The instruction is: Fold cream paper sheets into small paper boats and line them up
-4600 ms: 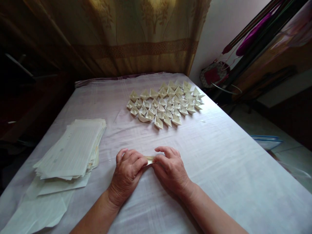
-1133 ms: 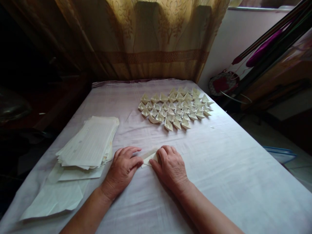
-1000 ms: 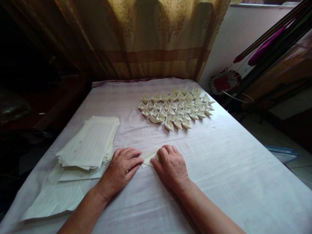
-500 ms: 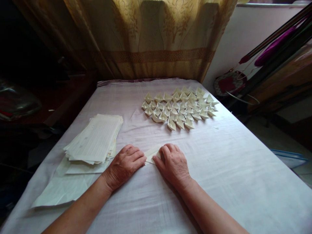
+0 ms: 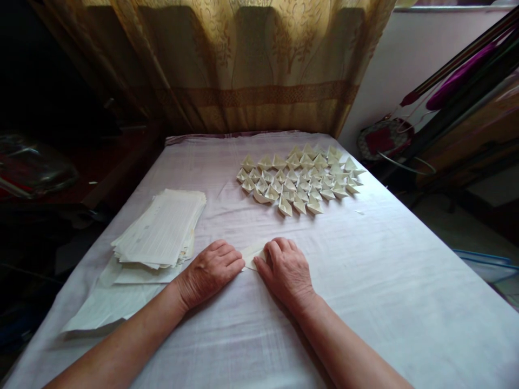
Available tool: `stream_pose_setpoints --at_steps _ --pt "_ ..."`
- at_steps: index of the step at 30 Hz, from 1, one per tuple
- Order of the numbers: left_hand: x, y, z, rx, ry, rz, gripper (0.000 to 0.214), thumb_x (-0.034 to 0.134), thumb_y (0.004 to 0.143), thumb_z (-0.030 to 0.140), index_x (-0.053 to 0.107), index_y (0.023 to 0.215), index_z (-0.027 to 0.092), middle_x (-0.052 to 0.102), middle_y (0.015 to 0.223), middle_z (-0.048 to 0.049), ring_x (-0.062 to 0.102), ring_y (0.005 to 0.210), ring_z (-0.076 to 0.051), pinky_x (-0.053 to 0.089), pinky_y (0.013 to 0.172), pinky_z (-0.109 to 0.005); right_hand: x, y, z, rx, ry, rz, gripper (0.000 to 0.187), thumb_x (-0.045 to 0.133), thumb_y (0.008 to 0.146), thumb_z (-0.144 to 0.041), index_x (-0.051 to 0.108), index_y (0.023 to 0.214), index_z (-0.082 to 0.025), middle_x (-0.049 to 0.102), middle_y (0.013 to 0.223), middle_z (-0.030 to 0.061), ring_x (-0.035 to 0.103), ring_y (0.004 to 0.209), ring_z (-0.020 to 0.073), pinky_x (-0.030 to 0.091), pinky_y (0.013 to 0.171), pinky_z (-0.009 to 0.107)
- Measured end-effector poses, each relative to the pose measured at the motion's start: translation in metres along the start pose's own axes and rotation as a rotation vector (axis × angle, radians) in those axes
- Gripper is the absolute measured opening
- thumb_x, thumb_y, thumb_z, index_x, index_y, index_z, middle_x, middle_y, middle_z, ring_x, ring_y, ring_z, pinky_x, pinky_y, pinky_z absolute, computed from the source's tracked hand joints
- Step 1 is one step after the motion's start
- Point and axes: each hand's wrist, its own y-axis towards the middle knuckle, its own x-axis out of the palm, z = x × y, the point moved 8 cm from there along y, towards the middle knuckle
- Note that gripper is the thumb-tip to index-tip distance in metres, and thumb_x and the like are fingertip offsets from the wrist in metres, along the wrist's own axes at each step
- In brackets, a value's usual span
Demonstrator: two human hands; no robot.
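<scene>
Left hand and right hand, fingers unclenched, pin folded paper, apparently flat, open cloth rightward.

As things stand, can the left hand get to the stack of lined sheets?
Probably yes. The left hand rests on the small folded paper, and the stack of sheets lies just beside it with nothing between.

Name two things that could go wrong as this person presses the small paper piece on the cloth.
1. The cloth may wrinkle under the left hand and right hand, so the paper piece could crease crooked.
2. The loose stack of sheets lies close to the left arm; a nudge might scatter it.
</scene>
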Motion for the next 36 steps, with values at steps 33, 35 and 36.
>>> stream_pose_setpoints --at_steps 33,35,36 --pt "0.014 0.0 -0.026 -0.438 -0.309 -0.007 0.01 0.053 0.088 0.018 0.061 0.083 0.021 0.066 0.099 -0.004 0.058 0.097 -0.021 0.043 0.089 -0.037 0.002 -0.001 -0.001 -0.012 -0.025 -0.07 0.013 0.064 0.087 -0.032 0.06 0.087 -0.019 0.062 0.093 0.0073 0.05 0.088 0.0236 0.035 0.076 0.033" --pt "0.014 0.001 -0.028 -0.45 -0.339 -0.008 0.01 0.054 0.087 0.018 0.06 0.081 0.021 0.066 0.101 -0.0038 0.058 0.098 -0.021 0.043 0.09 -0.037 0.001 -0.001 -0.002 -0.012 -0.023 -0.073 0.013 0.064 0.087 -0.032 0.061 0.087 -0.019 0.062 0.093 0.0072 0.051 0.088 0.0234 0.035 0.075 0.033" --pt "0.014 0.001 -0.029 -0.454 -0.353 -0.013 0.009 0.055 0.087 0.018 0.06 0.08 0.021 0.066 0.101 -0.0036 0.058 0.099 -0.021 0.043 0.09 -0.037 0.001 -0.001 -0.002 -0.01 -0.021 -0.076 0.014 0.065 0.087 -0.033 0.06 0.087 -0.019 0.063 0.093 0.0072 0.051 0.088 0.0235 0.034 0.075 0.033"
